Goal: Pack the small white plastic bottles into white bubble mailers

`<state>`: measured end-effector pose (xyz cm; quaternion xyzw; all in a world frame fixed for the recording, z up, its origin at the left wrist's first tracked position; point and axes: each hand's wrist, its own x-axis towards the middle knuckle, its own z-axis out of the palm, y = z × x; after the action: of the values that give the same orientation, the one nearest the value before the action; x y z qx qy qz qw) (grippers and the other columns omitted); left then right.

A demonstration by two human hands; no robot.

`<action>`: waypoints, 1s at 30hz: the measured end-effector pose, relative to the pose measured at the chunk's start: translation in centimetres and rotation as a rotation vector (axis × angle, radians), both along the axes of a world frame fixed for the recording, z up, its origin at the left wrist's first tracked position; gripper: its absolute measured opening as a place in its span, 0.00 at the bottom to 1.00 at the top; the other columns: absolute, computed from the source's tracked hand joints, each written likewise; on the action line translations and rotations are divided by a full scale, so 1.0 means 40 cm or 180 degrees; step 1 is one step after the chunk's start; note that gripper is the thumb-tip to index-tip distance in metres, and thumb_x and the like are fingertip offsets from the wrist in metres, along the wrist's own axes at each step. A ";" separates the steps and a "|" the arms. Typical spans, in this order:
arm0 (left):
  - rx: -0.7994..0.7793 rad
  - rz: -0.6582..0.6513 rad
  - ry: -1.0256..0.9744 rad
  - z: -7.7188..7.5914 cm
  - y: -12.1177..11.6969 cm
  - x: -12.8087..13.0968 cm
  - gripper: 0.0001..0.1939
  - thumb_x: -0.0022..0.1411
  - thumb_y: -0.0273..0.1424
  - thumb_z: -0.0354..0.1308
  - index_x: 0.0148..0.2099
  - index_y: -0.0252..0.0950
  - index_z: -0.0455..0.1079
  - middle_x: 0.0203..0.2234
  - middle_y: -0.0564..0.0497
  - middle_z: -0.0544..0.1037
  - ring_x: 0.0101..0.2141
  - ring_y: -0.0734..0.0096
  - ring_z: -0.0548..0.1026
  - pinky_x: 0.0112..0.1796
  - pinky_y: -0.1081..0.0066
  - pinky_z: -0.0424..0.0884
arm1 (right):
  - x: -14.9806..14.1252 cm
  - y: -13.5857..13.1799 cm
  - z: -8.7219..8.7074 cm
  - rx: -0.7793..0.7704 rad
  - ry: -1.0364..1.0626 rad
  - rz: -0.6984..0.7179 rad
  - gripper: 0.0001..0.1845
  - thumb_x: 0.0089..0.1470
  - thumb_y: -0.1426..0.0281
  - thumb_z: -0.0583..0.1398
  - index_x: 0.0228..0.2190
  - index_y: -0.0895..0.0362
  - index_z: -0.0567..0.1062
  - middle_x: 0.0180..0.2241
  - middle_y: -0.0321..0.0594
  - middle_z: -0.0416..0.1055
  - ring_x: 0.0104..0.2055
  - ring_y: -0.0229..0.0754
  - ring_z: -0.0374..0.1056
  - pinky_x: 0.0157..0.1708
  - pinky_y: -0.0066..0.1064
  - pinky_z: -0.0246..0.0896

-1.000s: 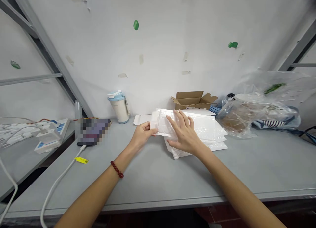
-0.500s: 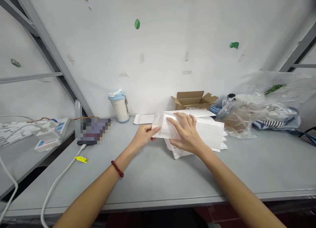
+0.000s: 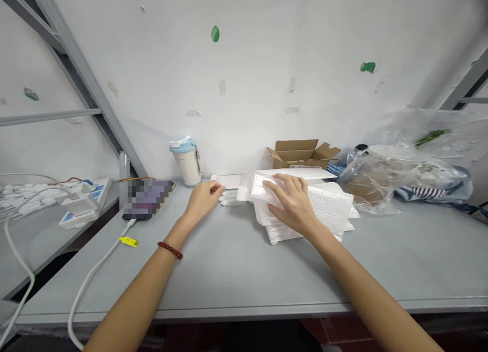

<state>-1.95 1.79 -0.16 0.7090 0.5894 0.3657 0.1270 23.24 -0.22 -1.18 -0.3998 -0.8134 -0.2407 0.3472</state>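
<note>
My right hand grips a white bubble mailer from above, its fingers bent over the upper side near the flap end. The mailer lies on a loose pile of similar white mailers. The flap points left and stands away from my left hand. My left hand is just left of the pile, thumb and fingers pinched together. Whatever sits in that pinch is too small to make out. Between my left hand and the flap lie several slim white pieces, partly hidden by the mailer.
An open cardboard box stands behind the pile. A blue-lidded cup and a blurred-out phone with a white cable are on the left. Clear plastic bags lie at the right of the grey table.
My left hand has let go of the mailer's flap end and moved left, now pinched. White pieces behind it have come into sight. My right hand stays on the mailer.
</note>
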 end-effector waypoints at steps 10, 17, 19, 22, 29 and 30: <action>-0.0700 -0.0176 0.1101 -0.063 0.040 -0.054 0.10 0.51 0.30 0.55 0.35 0.35 0.75 0.27 0.48 0.77 0.29 0.64 0.73 0.30 0.70 0.63 | 0.018 0.024 -0.016 -0.0378 0.0571 0.0144 0.18 0.53 0.67 0.57 0.47 0.52 0.67 0.46 0.45 0.68 0.48 0.49 0.63 0.46 0.41 0.52; -0.0808 -0.0426 0.0638 -0.048 0.044 -0.061 0.08 0.52 0.33 0.54 0.28 0.35 0.71 0.22 0.52 0.73 0.26 0.68 0.69 0.28 0.72 0.61 | 0.015 0.022 -0.015 -0.0717 0.0412 -0.0009 0.22 0.52 0.64 0.58 0.49 0.53 0.65 0.48 0.47 0.66 0.50 0.52 0.61 0.46 0.43 0.52; -0.0495 -0.0401 0.0292 -0.031 0.042 -0.062 0.09 0.52 0.36 0.54 0.29 0.35 0.71 0.22 0.52 0.72 0.27 0.69 0.69 0.30 0.71 0.62 | 0.014 0.021 -0.015 -0.0737 0.0357 -0.0015 0.22 0.52 0.64 0.58 0.49 0.54 0.65 0.49 0.48 0.65 0.50 0.52 0.60 0.46 0.44 0.52; -0.0006 -0.0302 -0.0265 0.000 0.030 -0.050 0.10 0.53 0.38 0.55 0.30 0.35 0.70 0.24 0.52 0.73 0.29 0.70 0.69 0.32 0.71 0.63 | 0.011 0.019 -0.013 -0.0756 0.0355 0.0002 0.21 0.52 0.64 0.58 0.49 0.54 0.64 0.49 0.48 0.66 0.50 0.52 0.60 0.47 0.44 0.51; 0.0611 -0.0259 -0.0490 0.030 -0.016 0.001 0.08 0.54 0.35 0.59 0.30 0.36 0.74 0.28 0.51 0.76 0.32 0.70 0.71 0.32 0.71 0.66 | 0.006 0.012 -0.012 -0.0745 0.0421 0.0118 0.20 0.53 0.66 0.57 0.49 0.53 0.64 0.47 0.48 0.66 0.49 0.52 0.61 0.46 0.44 0.51; 0.0694 -0.0296 -0.0445 0.026 -0.021 0.011 0.07 0.54 0.34 0.59 0.30 0.36 0.74 0.28 0.51 0.76 0.32 0.69 0.72 0.33 0.71 0.66 | 0.004 0.012 -0.013 -0.0751 0.0417 0.0156 0.21 0.53 0.66 0.57 0.49 0.53 0.64 0.47 0.48 0.66 0.49 0.52 0.61 0.46 0.44 0.51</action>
<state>-1.50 0.95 0.89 0.7179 0.5024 0.4699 0.1067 23.41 0.24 -1.70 -0.4328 -0.8212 -0.1082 0.3559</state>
